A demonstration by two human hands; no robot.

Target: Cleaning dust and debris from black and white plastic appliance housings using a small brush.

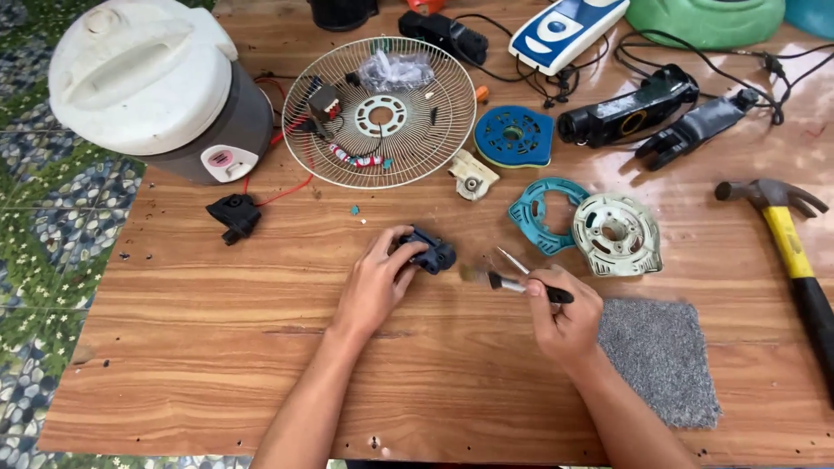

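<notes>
Mid-bench: my left hand (375,282) is gripping a small dark blue, knobby plastic part (429,253); my right hand (563,314) is pinching a brush (508,282), bristles pointing at the part, beside a grey mat (662,359).

Two bare forearms rose from the bottom edge of the frame and angled inward toward each other. The left hand (375,282) lay palm down, wrist straight, its fingers (401,254) curled forward and closed around a small dark part (432,253), the thumb tucked along the near side. The right hand (565,314) sat a little lower and to the side, knuckles up and wrist slightly bent, its fingers (546,287) pinched in a pen-like grip on the handle of a small brush (508,281) that pointed toward the left hand. The two hands were near each other but apart
</notes>
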